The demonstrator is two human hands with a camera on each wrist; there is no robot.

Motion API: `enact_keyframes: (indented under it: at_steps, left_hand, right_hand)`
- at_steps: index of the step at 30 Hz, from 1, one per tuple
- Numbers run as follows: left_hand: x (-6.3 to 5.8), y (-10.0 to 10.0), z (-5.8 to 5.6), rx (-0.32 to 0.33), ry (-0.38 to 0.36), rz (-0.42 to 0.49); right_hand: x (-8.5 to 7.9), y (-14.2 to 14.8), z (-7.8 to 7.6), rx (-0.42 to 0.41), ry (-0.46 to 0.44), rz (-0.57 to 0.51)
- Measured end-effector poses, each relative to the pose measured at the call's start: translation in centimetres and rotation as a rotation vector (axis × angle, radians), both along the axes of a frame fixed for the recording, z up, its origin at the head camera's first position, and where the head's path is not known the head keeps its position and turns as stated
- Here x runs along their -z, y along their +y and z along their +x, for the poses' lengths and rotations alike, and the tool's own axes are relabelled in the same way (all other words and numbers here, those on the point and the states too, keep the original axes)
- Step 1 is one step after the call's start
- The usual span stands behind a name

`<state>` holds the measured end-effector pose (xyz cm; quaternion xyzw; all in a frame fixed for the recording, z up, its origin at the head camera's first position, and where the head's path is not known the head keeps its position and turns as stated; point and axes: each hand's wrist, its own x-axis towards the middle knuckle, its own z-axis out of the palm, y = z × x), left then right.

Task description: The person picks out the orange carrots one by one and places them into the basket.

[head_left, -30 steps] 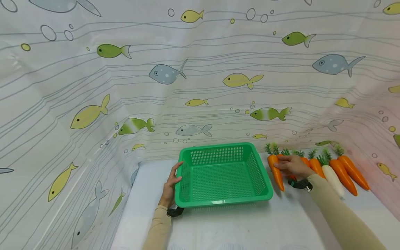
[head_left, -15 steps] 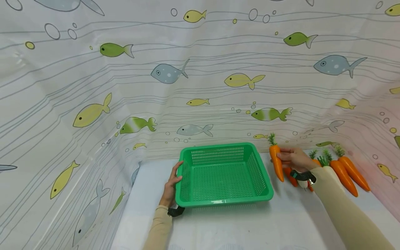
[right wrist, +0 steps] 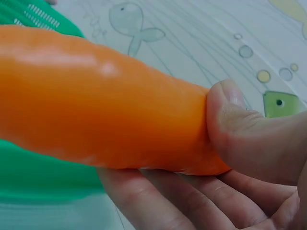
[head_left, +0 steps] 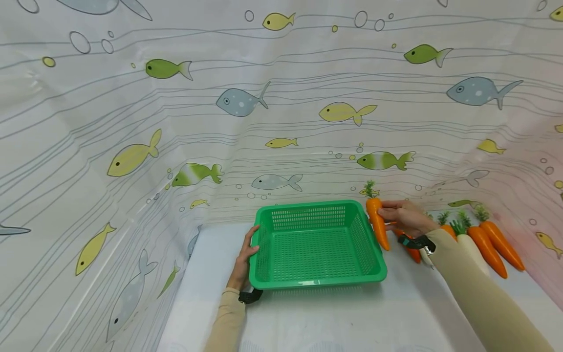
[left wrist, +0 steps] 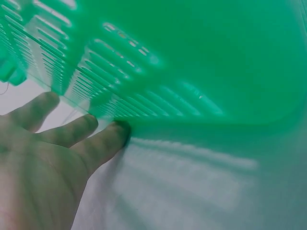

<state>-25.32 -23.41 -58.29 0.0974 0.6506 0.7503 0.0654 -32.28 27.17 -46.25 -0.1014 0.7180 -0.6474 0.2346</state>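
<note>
A green plastic basket [head_left: 314, 282] with slotted walls stands on the white table. At its left side my left hand [head_left: 241, 264] holds the rim, thumb over the edge. In the left wrist view the basket's slotted wall [left wrist: 182, 62] rises over the fingers [left wrist: 103, 143] of that hand, which reach beneath the rim to its outside. My right hand [head_left: 406, 217] holds an orange carrot [head_left: 376, 220] with a leafy green top, raised close to the basket's right rim. In the right wrist view, thumb and fingers pinch the carrot [right wrist: 110, 100] from both sides.
Right of the basket lies a row of carrots [head_left: 487, 252] and a white radish [head_left: 472, 248] with green tops, partly hidden by the right arm. A curtain [head_left: 308, 88] printed with fish hangs behind and at both sides. White table surface [head_left: 316, 322] shows in front.
My right hand has lifted the carrot off the table from the row and moved it left to the basket's right rim. My left hand stays at the basket's left side.
</note>
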Motion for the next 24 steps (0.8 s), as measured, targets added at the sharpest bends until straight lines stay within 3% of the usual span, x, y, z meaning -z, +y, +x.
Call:
enact_keyframes:
  at_steps: [10, 24]
  left_hand:
    - [0.1, 0.2, 0.2, -0.008, 0.016, 0.038]
    - [0.7, 0.1, 0.0, -0.043, 0.038, -0.012]
  right_hand:
    - [0.4, -2.2, -0.4, 0.010, 0.019, -0.009]
    - [1.9, -6.0, -1.0, -0.024, -0.011, -0.074]
